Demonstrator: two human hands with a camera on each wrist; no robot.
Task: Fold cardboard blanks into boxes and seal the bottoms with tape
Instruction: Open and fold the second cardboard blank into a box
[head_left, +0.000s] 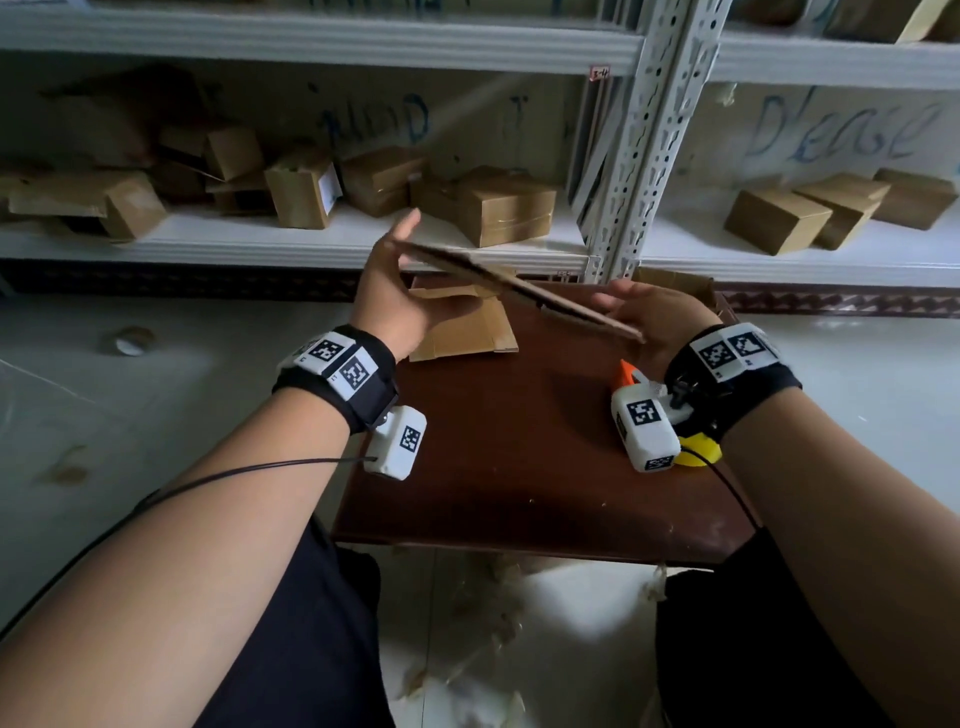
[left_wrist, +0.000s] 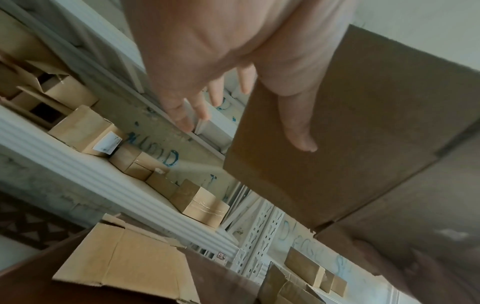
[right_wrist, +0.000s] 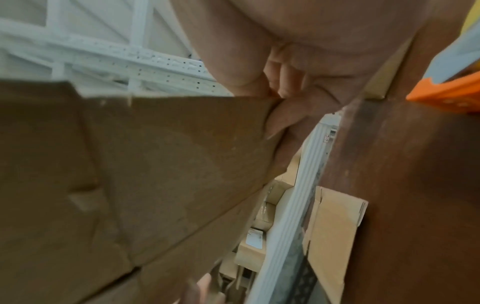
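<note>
A flat brown cardboard blank (head_left: 519, 291) hangs tilted above the table, seen edge-on between my hands; its wide face shows in the wrist views (left_wrist: 337, 144) (right_wrist: 155, 164). My left hand (head_left: 410, 270) is at its far left end, fingers straight and spread, with the thumb (left_wrist: 298, 127) lying flat against the face. My right hand (head_left: 628, 312) pinches the near right corner between thumb and fingers (right_wrist: 275, 107). A second flat blank (head_left: 462, 327) lies on the brown table (head_left: 493, 441).
An orange and yellow tape dispenser (head_left: 626, 371) sits on the table under my right wrist. A tape roll (head_left: 132, 340) lies on the floor to the left. White metal shelves behind the table hold several folded boxes (head_left: 498, 208). Cardboard scraps litter the floor near my knees.
</note>
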